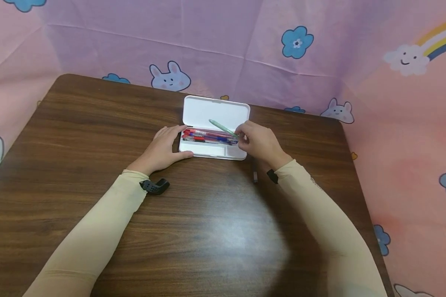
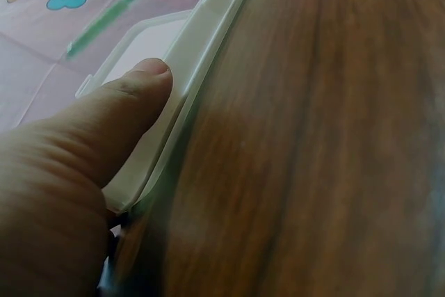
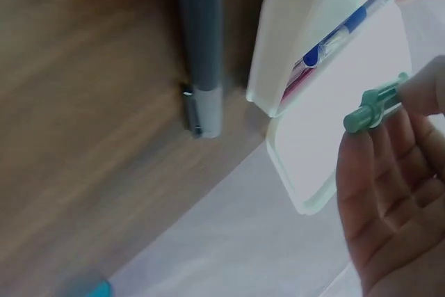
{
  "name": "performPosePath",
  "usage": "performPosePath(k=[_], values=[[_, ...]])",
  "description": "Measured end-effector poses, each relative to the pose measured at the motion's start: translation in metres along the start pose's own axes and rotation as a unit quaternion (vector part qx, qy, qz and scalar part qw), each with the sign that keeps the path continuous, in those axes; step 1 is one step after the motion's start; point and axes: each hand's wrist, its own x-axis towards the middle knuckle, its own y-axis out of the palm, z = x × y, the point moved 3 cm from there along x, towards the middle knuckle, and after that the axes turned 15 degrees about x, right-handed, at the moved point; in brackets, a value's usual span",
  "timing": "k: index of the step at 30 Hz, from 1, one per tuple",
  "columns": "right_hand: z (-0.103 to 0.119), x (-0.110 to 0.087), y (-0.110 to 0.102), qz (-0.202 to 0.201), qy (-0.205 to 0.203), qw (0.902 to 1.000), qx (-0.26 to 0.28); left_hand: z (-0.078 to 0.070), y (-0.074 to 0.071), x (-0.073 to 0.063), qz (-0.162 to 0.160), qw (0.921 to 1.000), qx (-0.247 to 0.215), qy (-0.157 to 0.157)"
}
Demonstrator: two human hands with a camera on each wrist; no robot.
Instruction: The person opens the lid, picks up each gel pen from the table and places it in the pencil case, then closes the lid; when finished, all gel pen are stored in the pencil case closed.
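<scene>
A white pencil case (image 1: pixel 202 148) stands with its lid (image 1: pixel 197 111) raised and several red, blue and black pens (image 1: pixel 208 137) lying inside. My left hand (image 1: pixel 161 149) holds its left end, thumb against the front wall and fingers at the back corner. Between thumb and fingers, my right hand (image 1: pixel 260 142) pinches a light green pen (image 1: pixel 223 127) by one end, above the case's right part. The pen slants up and left across the lid; its clip end (image 3: pixel 361 117) shows in the right wrist view.
To the right of the case, a dark grey pen (image 3: pixel 201 39) with a clip lies on the brown wooden table (image 1: pixel 193 231), partly shaded by my right arm. A patterned pink and purple cloth (image 1: pixel 215 37) hangs behind the table and along its right side.
</scene>
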Motion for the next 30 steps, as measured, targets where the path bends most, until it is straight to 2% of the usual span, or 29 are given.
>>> performPosePath(k=[4,10,26,30], values=[[0.006,0.017,0.009,0.03,-0.048,0.997,-0.054,0.0,0.0,0.0,-0.001,1.0,-0.001,0.001],[0.009,0.031,0.025,0.071,-0.073,0.9927,-0.065,0.0,0.0,0.0,0.001,1.0,0.0,-0.003],[0.011,0.041,0.04,0.108,-0.072,0.99,-0.055,-0.001,-0.001,0.0,0.001,1.0,0.003,-0.004],[0.011,0.04,0.039,0.106,-0.069,0.9904,-0.056,-0.001,-0.002,0.0,0.002,1.0,0.001,-0.004]])
